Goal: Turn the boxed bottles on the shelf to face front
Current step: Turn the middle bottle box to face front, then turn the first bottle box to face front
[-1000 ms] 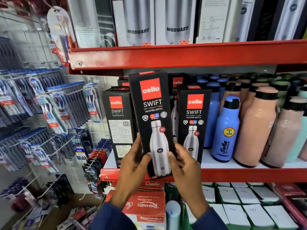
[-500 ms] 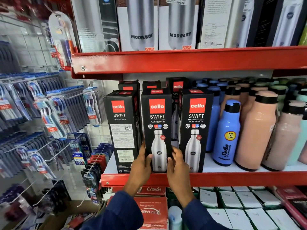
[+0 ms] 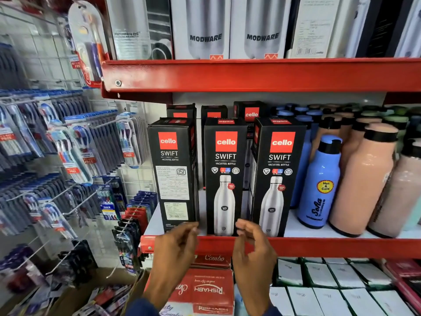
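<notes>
Three black Cello Swift boxes stand upright in a front row at the left end of the middle red shelf [image 3: 319, 246], centre of frame. The middle box [image 3: 224, 179] and the right box [image 3: 276, 179] show their front panels: red logo, bottle picture. The left box [image 3: 174, 176] shows a panel of white printed labels under the logo, no bottle picture. A narrow gap separates the left box from the middle one; the middle and right boxes stand just beside each other. More black boxes [image 3: 250, 112] sit behind them in a second row, mostly hidden.

Left hand [image 3: 175, 245], lower centre of frame, is loosely open with fingers curled, holding nothing; its fingertips sit in front of the bottom right corner of the left box, contact cannot be told. Right hand [image 3: 252, 245] is likewise open and empty, fingers curled, its fingertips in front of the gap at the base of the middle and right boxes.

To the right on the same shelf: a blue bottle [image 3: 319, 185], then peach bottles [image 3: 362, 181]. Upper shelf carries white Modware boxes [image 3: 205, 26]. Left of frame: toothbrush packs [image 3: 75, 153] on wire hooks. Below, red Rishabh boxes [image 3: 205, 290].
</notes>
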